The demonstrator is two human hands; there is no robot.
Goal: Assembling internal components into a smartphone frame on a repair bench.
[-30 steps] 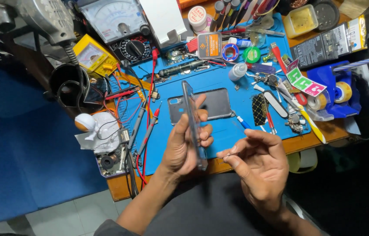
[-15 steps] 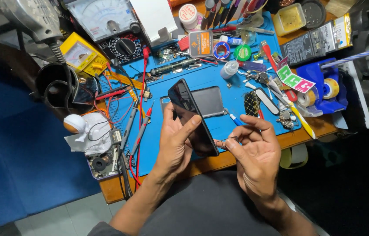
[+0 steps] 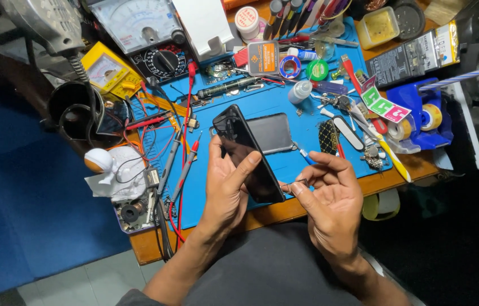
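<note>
Since a moment ago I have turned the black phone [image 3: 248, 153] from edge-on until its dark glossy face looks up at me, and it now lies slanted across my left hand [image 3: 225, 190], its top end pointing up and away over the blue work mat [image 3: 285, 105]. My left fingers are curled closed around the phone's lower half, thumb along the near edge and the index finger laid across the glass. My right hand [image 3: 330, 201] sits just beside the phone's lower right corner, thumb and forefinger pinched shut on a small thin metal piece [image 3: 297, 183]; what that piece is I cannot tell, it is too small. My other right fingers are loosely bent. Behind the phone, flat on the mat, lies a grey rectangular panel [image 3: 273, 133], partly hidden by the phone's top. Beside that panel, to the right, rest a small dark patterned part [image 3: 328, 137] and a white oblong piece [image 3: 348, 132]. To the left of my hands red and black test probes [image 3: 185, 164] lie along the mat, and an analogue meter [image 3: 140, 28] stands at the far edge of the wooden bench [image 3: 149, 249].
</note>
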